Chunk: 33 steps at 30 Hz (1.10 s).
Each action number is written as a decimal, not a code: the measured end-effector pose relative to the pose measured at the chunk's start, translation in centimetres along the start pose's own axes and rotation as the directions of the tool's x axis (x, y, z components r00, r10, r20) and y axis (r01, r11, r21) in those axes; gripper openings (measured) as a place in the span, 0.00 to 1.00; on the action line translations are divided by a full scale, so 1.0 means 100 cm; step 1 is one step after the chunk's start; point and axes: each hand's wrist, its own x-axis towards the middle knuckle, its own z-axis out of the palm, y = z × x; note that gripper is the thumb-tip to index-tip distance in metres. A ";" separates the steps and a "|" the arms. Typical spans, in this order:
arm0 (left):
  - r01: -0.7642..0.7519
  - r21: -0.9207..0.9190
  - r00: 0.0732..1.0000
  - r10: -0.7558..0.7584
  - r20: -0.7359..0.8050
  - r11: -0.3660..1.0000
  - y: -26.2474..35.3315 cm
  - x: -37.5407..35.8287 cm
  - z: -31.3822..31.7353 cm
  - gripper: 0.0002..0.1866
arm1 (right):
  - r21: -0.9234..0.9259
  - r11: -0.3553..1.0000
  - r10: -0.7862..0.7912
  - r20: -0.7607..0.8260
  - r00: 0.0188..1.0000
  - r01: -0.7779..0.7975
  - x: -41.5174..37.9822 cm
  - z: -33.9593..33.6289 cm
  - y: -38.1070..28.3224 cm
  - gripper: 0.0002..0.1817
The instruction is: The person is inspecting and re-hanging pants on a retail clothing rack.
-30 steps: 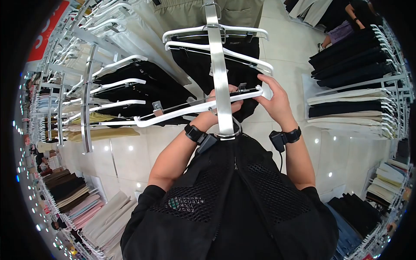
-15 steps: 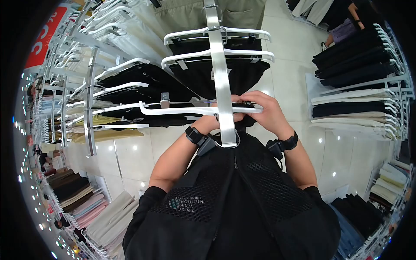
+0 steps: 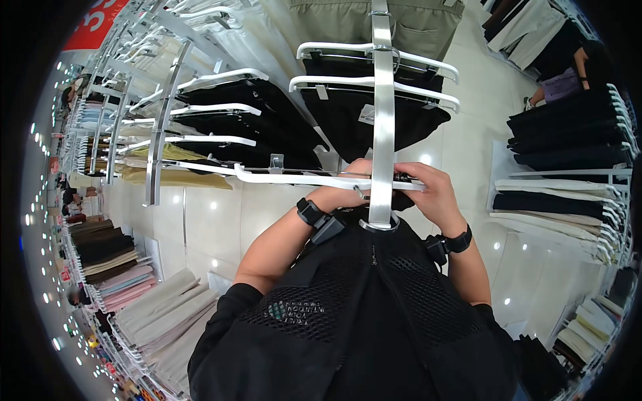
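A white clip hanger (image 3: 287, 178) with a metal bar hangs crosswise at the front of a silver display rail (image 3: 383, 127). My right hand (image 3: 436, 192) is closed around the hanger's right end, at its dark clip. My left hand (image 3: 339, 196) is curled at the middle of the same hanger, its fingertips partly hidden by the hanger and rail. A bit of black cloth (image 3: 403, 200) shows below the hanger between my hands. The clear clip (image 3: 276, 162) on the hanger's left side holds no cloth that I can see. Black pants (image 3: 374, 117) hang just behind.
Olive pants (image 3: 424, 30) hang farther along the rail. At left, a rack carries black garments (image 3: 227, 120) and yellowish ones (image 3: 180, 175). Racks of folded-over pants (image 3: 558, 200) stand at right across the tiled floor (image 3: 435, 144). A person (image 3: 568, 80) is at the far right.
The view has shifted, so the rail, hanger and my hands appear farther right. The hanger tilts slightly down to the right. Both hands stay at the hanger.
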 end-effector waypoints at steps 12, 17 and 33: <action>0.277 -0.066 0.958 -0.280 -0.051 0.959 -0.018 -0.027 -0.004 0.22 | 0.024 0.999 0.033 -0.124 0.992 -0.031 -0.007 0.004 0.003 0.25; 0.347 -0.121 0.931 -0.358 -0.078 0.930 -0.036 -0.034 -0.016 0.16 | -0.063 0.995 0.066 -0.092 0.994 -0.072 -0.008 -0.022 -0.010 0.23; 0.420 -0.336 0.731 -0.533 -0.426 0.843 -0.027 -0.113 -0.047 0.10 | -0.066 0.979 0.182 -0.137 0.974 -0.192 0.004 -0.088 0.019 0.44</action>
